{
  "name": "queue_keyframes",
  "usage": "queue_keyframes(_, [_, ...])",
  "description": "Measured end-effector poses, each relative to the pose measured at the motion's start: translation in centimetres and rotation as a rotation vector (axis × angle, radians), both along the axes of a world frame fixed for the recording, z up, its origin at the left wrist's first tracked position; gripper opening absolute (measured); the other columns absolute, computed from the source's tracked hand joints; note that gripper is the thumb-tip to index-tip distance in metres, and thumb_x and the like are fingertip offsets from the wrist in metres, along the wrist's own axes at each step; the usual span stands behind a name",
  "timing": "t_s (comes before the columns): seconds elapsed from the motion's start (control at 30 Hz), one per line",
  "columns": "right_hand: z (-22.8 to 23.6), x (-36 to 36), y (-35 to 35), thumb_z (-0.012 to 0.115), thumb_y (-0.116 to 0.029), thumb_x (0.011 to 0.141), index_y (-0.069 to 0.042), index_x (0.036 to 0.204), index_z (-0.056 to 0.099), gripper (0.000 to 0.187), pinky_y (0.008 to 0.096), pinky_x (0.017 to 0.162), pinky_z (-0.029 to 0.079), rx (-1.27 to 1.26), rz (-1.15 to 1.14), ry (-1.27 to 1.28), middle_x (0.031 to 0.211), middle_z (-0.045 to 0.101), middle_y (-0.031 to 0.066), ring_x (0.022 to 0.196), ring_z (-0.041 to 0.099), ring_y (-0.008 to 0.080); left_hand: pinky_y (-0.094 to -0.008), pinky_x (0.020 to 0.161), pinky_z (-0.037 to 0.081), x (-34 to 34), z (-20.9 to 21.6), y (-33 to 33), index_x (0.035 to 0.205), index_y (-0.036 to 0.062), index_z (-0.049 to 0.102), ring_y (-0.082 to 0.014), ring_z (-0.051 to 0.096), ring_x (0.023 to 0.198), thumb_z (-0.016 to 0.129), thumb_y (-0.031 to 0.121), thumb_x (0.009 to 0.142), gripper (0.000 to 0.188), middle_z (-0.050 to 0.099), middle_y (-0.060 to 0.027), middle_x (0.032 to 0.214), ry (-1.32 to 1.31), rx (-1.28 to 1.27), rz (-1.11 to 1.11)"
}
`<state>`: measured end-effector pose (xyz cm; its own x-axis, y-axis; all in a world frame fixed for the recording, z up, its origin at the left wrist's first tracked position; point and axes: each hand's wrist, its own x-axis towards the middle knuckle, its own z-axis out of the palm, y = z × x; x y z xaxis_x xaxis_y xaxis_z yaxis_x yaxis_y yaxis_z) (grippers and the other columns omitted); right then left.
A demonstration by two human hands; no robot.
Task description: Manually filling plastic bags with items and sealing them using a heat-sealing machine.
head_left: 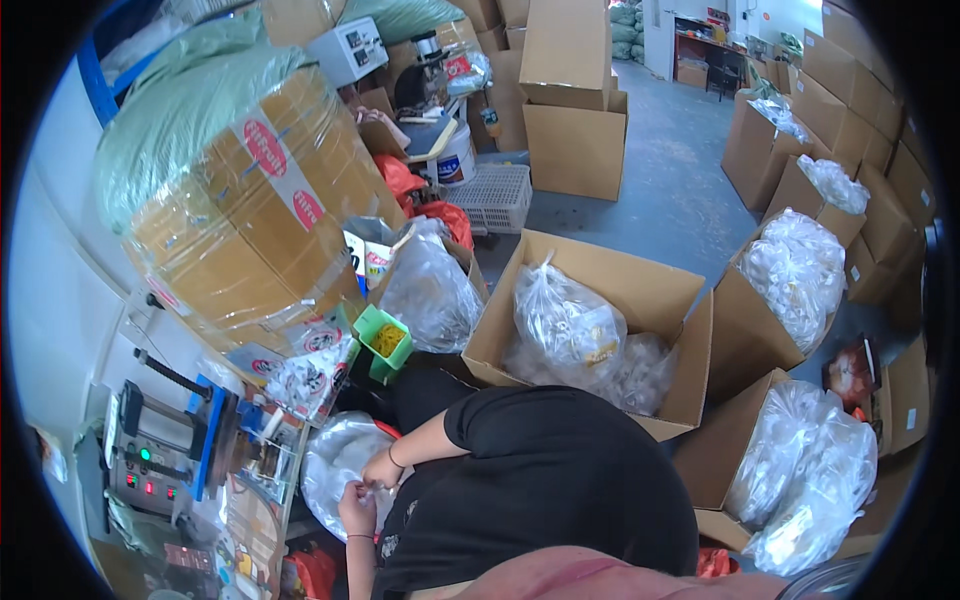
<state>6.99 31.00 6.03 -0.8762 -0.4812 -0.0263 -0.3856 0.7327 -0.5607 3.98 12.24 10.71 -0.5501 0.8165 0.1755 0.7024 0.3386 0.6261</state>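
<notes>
Both of my hands come together over a basin with a red rim [386, 429], in which a clear plastic bag [335, 462] lies spread. My right hand [381, 468], a dark band at its wrist, has its fingers bent and closed. Just below it, my left hand [358, 508] is raised, with its fingertips pinched close to the right ones. Whatever lies between the fingers is too small to make out. Beyond the basin, a green container [384, 340] holds small yellow pieces.
On the left are a sealing machine [150, 440] with lit displays and a big taped carton [250, 200]. An open carton [690, 340] with filled clear bags [570, 325] stands ahead. More cartons with bags [800, 480] line the right side.
</notes>
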Motion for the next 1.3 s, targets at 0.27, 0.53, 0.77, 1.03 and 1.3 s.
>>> queue_keyframes(0.27, [-0.7,-2.6,-2.3,0.067,-0.021,0.079,-0.003,0.091,0.069,0.022,0.0407,0.072,0.05,-1.224,0.035,-0.931,0.08,0.068,0.0146,0.078,0.065,0.023,-0.0443,0.074,0.047,0.6,0.4,-0.9,0.091,0.0018,0.058,-0.0404,0.057,0.085,0.069,0.001,0.075,0.019,0.06,-0.0176,0.085,0.298,0.136,0.219])
queue_keyframes(0.53, [-1.3,-4.6,-1.7,0.063,-0.022,0.084,-0.006,0.086,0.07,0.018,0.0413,0.069,0.052,-0.363,-0.33,0.063,0.08,0.069,0.0124,0.07,0.065,0.029,-0.0437,0.077,0.046,-2.6,-4.7,-3.2,0.072,0.002,0.057,-0.0375,0.056,0.086,0.072,0.013,0.078,0.019,0.059,-0.0143,0.086,0.237,-0.54,0.085])
queue_keyframes(0.77, [-4.3,-3.4,0.2,0.06,-0.02,0.085,-0.005,0.084,0.068,0.016,0.0473,0.075,0.051,-0.061,-0.456,0.032,0.092,0.067,0.0168,0.085,0.065,0.0369,-0.0403,0.082,0.044,-3.2,-6.4,-3.5,0.082,0.0015,0.058,-0.0268,0.057,0.092,0.063,0.028,0.089,0.028,0.06,-0.0096,0.087,-0.316,0.208,-0.079])
queue_keyframes(1.03, [-4.7,-3.8,-0.1,0.063,-0.024,0.085,-0.005,0.08,0.062,0.02,0.0462,0.083,0.049,-0.442,-0.378,0.194,0.106,0.059,0.0143,0.096,0.06,0.0347,-0.0332,0.081,0.045,-6.3,-8.7,-0.3,0.101,-0.0013,0.057,-0.0185,0.058,0.091,0.053,0.009,0.094,0.013,0.062,-0.0069,0.094,-0.889,0.386,0.112])
queue_keyframes(1.3, [-5.5,-5.6,0.0,0.072,-0.029,0.077,-0.009,0.089,0.064,0.025,0.0415,0.077,0.048,-0.571,-0.175,0.344,0.1,0.06,0.0115,0.09,0.06,0.0295,-0.0259,0.064,0.043,-6.0,-8.2,0.2,0.104,0.0005,0.057,-0.0131,0.052,0.067,0.048,0.005,0.096,0.012,0.058,-0.0034,0.082,-0.365,0.037,0.129])
